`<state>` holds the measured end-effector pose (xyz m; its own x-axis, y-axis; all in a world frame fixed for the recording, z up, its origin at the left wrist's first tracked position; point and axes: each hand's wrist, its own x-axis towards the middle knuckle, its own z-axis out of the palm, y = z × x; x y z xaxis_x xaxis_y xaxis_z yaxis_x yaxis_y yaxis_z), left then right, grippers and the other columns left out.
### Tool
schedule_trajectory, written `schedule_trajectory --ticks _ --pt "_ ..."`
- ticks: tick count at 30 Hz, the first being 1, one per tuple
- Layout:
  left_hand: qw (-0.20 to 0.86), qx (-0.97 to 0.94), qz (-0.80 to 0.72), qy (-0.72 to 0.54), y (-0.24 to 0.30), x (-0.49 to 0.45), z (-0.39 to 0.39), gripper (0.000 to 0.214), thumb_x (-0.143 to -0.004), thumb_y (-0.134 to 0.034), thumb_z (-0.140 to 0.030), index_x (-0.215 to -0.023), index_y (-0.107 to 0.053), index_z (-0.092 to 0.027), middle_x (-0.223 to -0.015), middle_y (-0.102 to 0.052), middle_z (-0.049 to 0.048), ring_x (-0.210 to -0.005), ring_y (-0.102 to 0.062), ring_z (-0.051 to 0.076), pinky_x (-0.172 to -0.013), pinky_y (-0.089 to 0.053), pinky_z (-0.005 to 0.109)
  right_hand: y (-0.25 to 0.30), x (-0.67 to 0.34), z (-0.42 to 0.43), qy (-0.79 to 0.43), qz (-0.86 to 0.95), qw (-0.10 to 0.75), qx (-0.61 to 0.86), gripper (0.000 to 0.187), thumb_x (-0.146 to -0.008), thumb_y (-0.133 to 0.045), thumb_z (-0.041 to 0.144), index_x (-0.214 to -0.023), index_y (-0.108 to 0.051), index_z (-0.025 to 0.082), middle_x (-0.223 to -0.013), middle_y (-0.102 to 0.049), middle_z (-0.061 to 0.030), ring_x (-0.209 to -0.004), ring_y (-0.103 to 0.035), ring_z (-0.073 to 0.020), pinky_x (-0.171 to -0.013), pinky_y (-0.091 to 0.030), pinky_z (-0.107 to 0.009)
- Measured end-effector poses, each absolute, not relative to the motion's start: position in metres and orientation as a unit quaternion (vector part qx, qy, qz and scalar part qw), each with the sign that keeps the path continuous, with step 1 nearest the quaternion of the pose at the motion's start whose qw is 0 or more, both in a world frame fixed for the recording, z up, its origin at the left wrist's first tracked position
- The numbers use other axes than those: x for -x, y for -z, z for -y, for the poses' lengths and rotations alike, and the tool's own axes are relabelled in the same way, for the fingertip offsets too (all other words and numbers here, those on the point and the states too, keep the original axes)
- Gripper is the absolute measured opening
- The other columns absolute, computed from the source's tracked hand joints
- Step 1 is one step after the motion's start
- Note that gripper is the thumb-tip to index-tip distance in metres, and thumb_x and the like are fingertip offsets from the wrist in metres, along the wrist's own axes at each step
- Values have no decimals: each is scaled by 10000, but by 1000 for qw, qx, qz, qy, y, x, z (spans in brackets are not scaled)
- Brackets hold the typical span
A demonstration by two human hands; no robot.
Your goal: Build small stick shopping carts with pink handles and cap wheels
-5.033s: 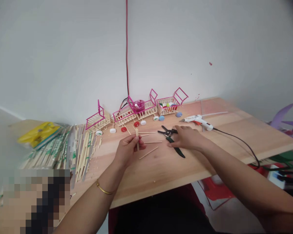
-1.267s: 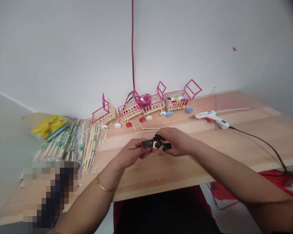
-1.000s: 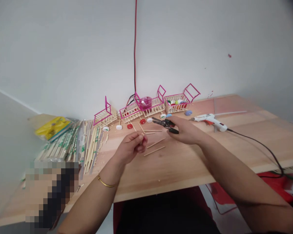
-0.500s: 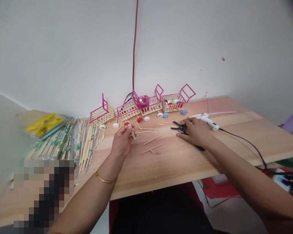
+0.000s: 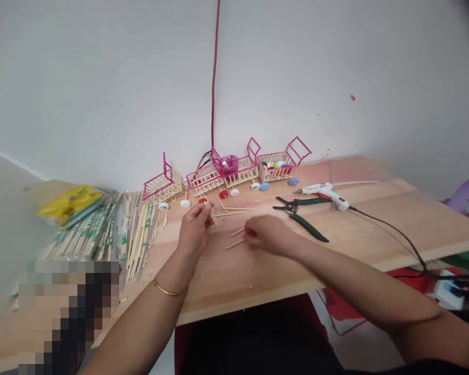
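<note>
My left hand (image 5: 195, 224) is closed in a pinch on short wooden sticks (image 5: 212, 214), held a little above the table. My right hand (image 5: 268, 234) is low over the table with its fingers curled together. Two loose sticks (image 5: 234, 244) poke out from under its fingertips; whether it grips one is hidden. Close to my left hand lie more cut sticks (image 5: 238, 209). Wire strippers (image 5: 308, 227) with dark green handles rest spread apart to the right of my right hand. Behind them is a white glue gun (image 5: 332, 194) with a glue stick in its back.
Several small stick carts (image 5: 203, 179) with pink rims and bottle-cap wheels line the wall. One bears a cup (image 5: 230, 164), another holds coloured caps. Bundled chopsticks (image 5: 89, 224) and a yellow packet (image 5: 68, 205) lie at left. The glue gun's cord (image 5: 394, 229) runs off the table's right side.
My right hand has let go of the wire strippers and moved left to the loose sticks. The strippers stay on the table. My left hand still holds its sticks in nearly the same place.
</note>
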<state>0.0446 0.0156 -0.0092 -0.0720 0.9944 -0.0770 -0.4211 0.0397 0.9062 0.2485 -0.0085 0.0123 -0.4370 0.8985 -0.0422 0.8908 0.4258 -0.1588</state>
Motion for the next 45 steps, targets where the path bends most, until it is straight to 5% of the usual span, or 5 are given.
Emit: schedule_trajectory --ticks 18,23,27,34,45 --pt "551 -473 -418 -546 5 -43 -12 208 -736 -722 -378 -753 -691 -173 -747 -652 6 -678 -559 105 -672 -449 240 2 -285 -75 -81 799 44 594 185 -783 -538 137 -928 -649 108 -908 -694 -162 -811 -618 -226 -681 -408 -273" --pt "310 -838 -321 -315 2 -54 3 233 -913 -491 -297 -1000 -672 -179 -1180 -671 102 -1153 -550 229 -1028 -390 409 -7 -295 -66 -123 789 128 588 211 -789 -539 193 -952 -670 160 -785 -689 -39 -682 -596 -150 -613 -408 -226" --pt "205 -901 -340 -176 12 -61 8 328 -957 -382 -281 -1145 -614 -145 -1205 -658 131 -1131 -582 235 -1028 -416 427 -30 -313 -60 -122 762 222 596 236 -831 -485 238 -974 -659 167 -747 -652 -14 -655 -572 -137 -593 -416 -231" --pt "212 -896 -360 -150 6 -58 7 337 -974 -346 -303 -1088 -621 -146 -1154 -671 115 -1071 -594 222 -979 -437 382 -73 -343 -53 -149 536 616 559 116 -782 -608 298 -866 -624 220 -654 -575 9 -590 -535 -133 -585 -454 -272" --pt "242 -879 -360 -200 5 -54 4 342 -975 -323 -363 -968 -621 -195 -961 -679 99 -893 -615 221 -811 -448 347 -56 -297 -24 -331 596 567 462 279 -778 -688 447 -780 -570 195 -612 -583 36 -568 -544 -95 -550 -437 -227"
